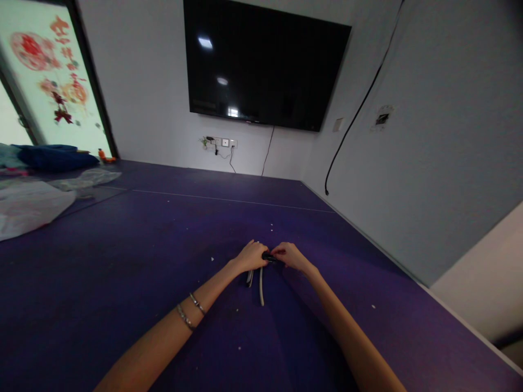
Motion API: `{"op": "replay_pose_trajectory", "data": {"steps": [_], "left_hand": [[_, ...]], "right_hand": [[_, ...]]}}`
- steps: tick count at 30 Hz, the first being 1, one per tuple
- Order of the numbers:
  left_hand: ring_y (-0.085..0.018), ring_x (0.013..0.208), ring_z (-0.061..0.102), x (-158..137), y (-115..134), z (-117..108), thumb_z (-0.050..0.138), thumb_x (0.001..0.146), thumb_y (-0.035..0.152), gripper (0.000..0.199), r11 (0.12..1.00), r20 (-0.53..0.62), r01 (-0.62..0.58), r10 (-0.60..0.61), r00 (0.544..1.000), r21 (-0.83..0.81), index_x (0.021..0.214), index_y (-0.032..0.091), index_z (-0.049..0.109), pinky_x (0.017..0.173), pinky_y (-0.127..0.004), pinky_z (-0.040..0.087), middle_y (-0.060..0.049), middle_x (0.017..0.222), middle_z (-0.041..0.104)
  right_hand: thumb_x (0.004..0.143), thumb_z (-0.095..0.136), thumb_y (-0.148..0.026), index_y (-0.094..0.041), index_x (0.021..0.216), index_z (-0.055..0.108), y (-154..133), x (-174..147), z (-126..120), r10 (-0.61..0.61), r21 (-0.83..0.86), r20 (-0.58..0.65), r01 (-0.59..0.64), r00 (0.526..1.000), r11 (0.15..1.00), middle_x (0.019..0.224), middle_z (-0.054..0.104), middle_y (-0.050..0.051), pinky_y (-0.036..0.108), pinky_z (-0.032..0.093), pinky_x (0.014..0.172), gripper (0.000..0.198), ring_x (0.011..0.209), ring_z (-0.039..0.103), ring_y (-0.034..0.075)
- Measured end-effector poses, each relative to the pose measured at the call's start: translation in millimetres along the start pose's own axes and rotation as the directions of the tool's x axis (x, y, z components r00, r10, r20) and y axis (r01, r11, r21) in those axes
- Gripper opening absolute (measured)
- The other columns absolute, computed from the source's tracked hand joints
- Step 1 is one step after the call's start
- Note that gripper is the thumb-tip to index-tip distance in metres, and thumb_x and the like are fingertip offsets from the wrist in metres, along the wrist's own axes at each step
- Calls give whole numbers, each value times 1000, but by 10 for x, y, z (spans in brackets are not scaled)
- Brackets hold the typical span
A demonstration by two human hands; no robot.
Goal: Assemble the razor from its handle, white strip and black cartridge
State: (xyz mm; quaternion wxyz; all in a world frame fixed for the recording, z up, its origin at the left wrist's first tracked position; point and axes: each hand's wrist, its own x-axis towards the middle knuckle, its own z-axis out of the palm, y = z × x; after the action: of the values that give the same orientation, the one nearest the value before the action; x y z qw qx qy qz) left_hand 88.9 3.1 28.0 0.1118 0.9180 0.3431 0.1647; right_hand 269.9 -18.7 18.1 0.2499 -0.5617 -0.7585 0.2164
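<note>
Both hands meet over the purple surface in the middle of the head view. My left hand (251, 256) is closed around a small black object (268, 256), whose exact kind I cannot make out. Its right end lies at the bent fingers of my right hand (291, 256), which pinch it. Below my left hand hangs a pale, cord-like strip (262, 288), slightly curved. Beside that strip, a shorter dark and whitish piece (249, 279) sticks out under the palm. My fingers hide where these pieces join.
White scraps dot the purple surface (163, 261). Clear plastic sheeting (36, 204) and a dark blue cloth (57, 157) lie at the left. A television (265, 62) hangs on the far wall above sockets (225, 142). A black cable (355, 117) dangles along the right wall.
</note>
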Motion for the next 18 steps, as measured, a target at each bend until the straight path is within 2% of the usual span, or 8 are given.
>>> {"op": "replay_pose_trajectory", "data": {"steps": [6, 12, 15, 18], "left_hand": [[-24, 94, 58, -7, 16, -7, 58, 71, 25, 19, 1000, 5, 12, -12, 1000, 17, 86, 19, 66, 97, -41, 31, -8, 94, 68], [-26, 95, 58, 23, 2, -20, 62, 66, 23, 24, 999, -30, -41, 41, 999, -16, 89, 18, 67, 96, -41, 33, -9, 92, 67], [-24, 97, 57, 49, 45, -194, 62, 66, 22, 31, 990, -121, -73, 58, 991, -123, 96, 16, 66, 90, -34, 39, -9, 100, 65], [-22, 93, 58, 31, 119, -474, 60, 69, 25, 28, 981, -229, -9, -36, 973, -194, 95, 16, 66, 85, -31, 42, -9, 99, 65]], "right_hand": [[72, 51, -18, -16, 87, 72, -13, 3, -9, -18, -40, -12, 17, 1000, 999, 83, 67, 7, 15, 40, 35, 26, 65, 59, 15], [73, 52, -27, -15, 88, 70, 22, -13, -76, 27, 81, -61, -22, 998, 997, 85, 66, 6, 14, 40, 34, 26, 64, 59, 14], [73, 53, -28, -13, 89, 70, 22, -24, -142, 59, 109, -97, -48, 994, 993, 80, 66, 6, 16, 42, 35, 27, 57, 56, 12], [72, 54, -28, -14, 89, 70, -41, -45, -224, 70, 107, -131, -57, 989, 993, 76, 65, 5, 16, 42, 36, 27, 53, 53, 11]]}}
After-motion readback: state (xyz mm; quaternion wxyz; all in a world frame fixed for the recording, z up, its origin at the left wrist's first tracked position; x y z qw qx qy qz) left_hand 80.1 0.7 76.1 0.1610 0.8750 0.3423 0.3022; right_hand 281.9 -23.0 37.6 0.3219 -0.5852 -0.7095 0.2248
